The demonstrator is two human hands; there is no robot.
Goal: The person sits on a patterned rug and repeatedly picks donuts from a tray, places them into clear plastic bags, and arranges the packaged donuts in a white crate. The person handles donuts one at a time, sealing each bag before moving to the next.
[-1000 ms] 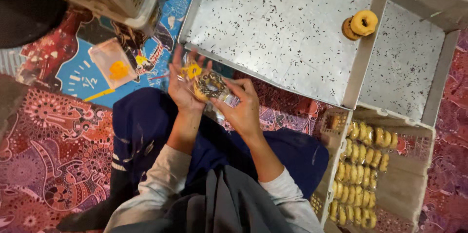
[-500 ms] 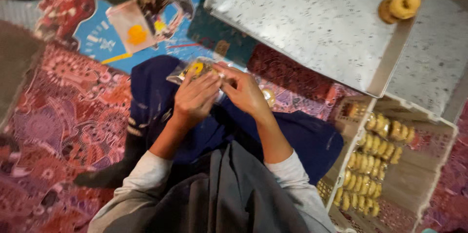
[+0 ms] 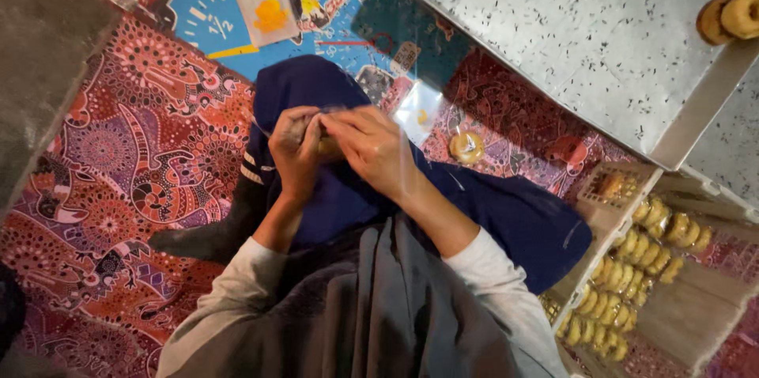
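Speckled grey metal fills the upper right of my view, a big tray (image 3: 585,38) with two ring-shaped pastries (image 3: 731,16) at its far edge. Under everything lies a red patterned cloth (image 3: 118,156), and at lower right a pale crate (image 3: 632,267) holds rows of bagged pastries. On my lap, over the dark blue fabric, my left hand (image 3: 296,149) and right hand (image 3: 371,149) meet fingertip to fingertip, pinching a small clear packet (image 3: 326,146) between them; it looks like a pastry inside, though my fingers hide most of it. One loose pastry (image 3: 466,146) sits on the cloth just beyond my right hand.
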